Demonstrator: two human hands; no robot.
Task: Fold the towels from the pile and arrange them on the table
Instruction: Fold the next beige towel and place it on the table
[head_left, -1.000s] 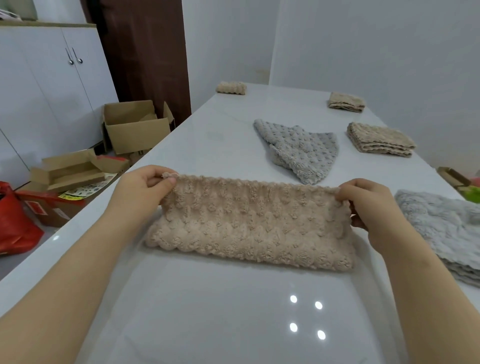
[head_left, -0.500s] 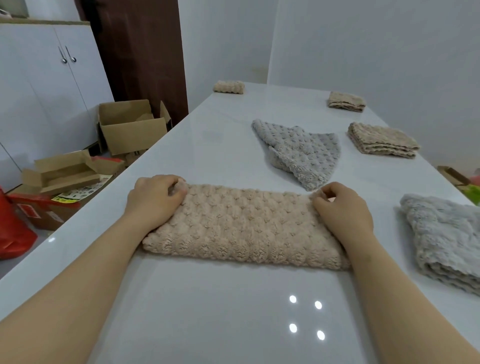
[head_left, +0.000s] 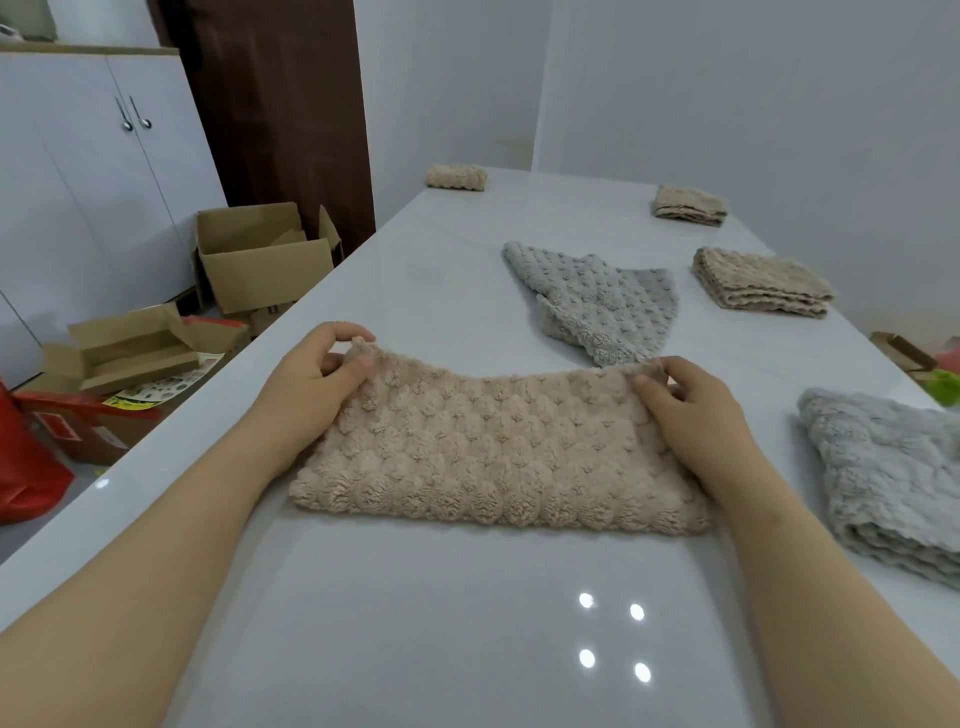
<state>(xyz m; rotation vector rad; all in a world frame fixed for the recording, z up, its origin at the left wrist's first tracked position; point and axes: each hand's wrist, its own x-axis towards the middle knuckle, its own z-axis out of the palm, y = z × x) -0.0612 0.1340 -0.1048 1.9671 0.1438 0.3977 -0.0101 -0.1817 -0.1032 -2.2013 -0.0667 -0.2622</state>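
Where half a second ago it lay pressed flat, the folded beige towel (head_left: 493, 447) now has its far corners pinched by the left hand (head_left: 311, 379) and right hand (head_left: 691, 410), that edge raised off the white table (head_left: 467, 623). Its near fold rests there, near the grey pile (head_left: 893, 467).

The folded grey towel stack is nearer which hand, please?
Right. The right hand sits left of the grey towel stack; the left hand holds the beige towel's opposite corner, farther left.
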